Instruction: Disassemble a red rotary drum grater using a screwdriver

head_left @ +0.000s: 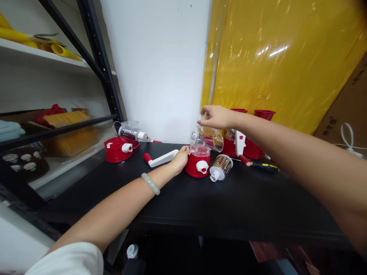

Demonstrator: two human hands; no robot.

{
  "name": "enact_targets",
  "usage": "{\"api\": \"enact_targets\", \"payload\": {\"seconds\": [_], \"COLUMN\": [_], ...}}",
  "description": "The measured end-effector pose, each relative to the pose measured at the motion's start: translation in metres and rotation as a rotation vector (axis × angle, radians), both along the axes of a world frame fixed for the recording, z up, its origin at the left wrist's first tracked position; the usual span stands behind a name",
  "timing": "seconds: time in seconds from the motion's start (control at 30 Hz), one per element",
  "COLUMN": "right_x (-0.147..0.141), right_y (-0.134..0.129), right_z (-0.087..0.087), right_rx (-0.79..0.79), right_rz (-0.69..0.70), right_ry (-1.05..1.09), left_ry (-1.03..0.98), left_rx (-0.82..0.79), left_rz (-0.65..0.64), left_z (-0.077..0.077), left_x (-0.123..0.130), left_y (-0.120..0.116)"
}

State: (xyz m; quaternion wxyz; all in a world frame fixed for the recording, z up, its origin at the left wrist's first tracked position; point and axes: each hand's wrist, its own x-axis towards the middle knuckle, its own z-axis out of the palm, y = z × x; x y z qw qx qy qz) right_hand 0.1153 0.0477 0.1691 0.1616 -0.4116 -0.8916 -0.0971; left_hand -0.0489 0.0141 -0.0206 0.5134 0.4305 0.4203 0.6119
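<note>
My left hand (pixel 180 159) grips the left side of a red grater base (pixel 192 169) with a white knob on its front. On top of that base sits a clear plastic grater housing (pixel 214 139), its round open end facing right. My right hand (pixel 215 116) is closed around the housing's upright top from above; the fingertips are partly hidden. Beside the base, to the right, a metal grater drum (pixel 223 165) with a white end lies on the black table. A white crank handle (pixel 164 158) with a red grip rests left of my left hand.
Another red base (pixel 115 149) and a clear grater with a drum (pixel 129 131) stand at the back left. More red graters (pixel 254 149) are at the back right, partly behind my right arm. A screwdriver (pixel 265 166) lies there. Shelving (pixel 99 57) borders the left.
</note>
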Motion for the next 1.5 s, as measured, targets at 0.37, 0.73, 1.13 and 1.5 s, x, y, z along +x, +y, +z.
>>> {"api": "enact_targets", "payload": {"seconds": [0.37, 0.73, 1.13, 1.5], "right_x": [-0.003, -0.014, 0.005, 0.06], "right_y": [-0.002, -0.003, 0.009, 0.011], "right_z": [-0.002, -0.001, 0.012, 0.031], "right_rx": [-0.011, -0.001, -0.208, -0.121], "right_rz": [-0.003, 0.042, 0.312, 0.192], "right_ry": [0.041, 0.055, 0.119, 0.371], "left_ry": [0.117, 0.235, 0.324, 0.531], "left_rx": [-0.015, 0.052, 0.06, 0.24], "left_rz": [0.062, 0.094, 0.123, 0.008], "left_z": [-0.008, -0.011, -0.013, 0.0], "left_x": [0.002, -0.002, -0.005, -0.009], "left_y": [-0.008, -0.012, -0.01, -0.015]}}
